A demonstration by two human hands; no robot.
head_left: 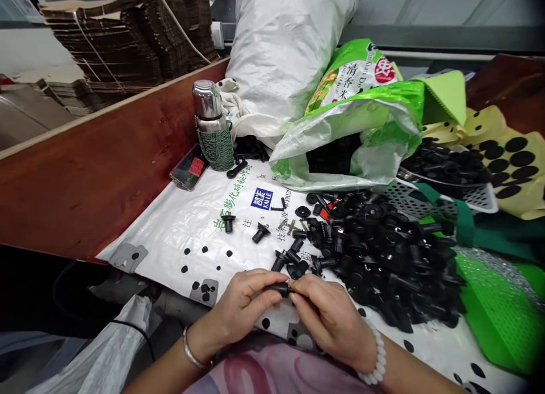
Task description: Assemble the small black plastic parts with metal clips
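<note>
Close to my body, my left hand (251, 303) and my right hand (330, 317) meet over a small black plastic part (281, 289). The left thumb and fingers pinch its body, while the right fingertips press at its right end. Fingers cover much of the part. Just beyond my hands lie several loose black flanged parts (280, 260). A large heap of similar black pieces (383, 252) spreads to the right. Two more flanged parts, one (229, 222) upright and another (260, 232) tilted, stand apart on the white printed sheet (204, 212).
A steel thermos (213, 127) and a phone (189, 167) stand by the wooden side board (106, 155). Behind are a white sack (285, 53) and an opened green bag (361, 110). At right, a white basket (481, 198) bears a bowl of black parts, near a green tray (498, 320).
</note>
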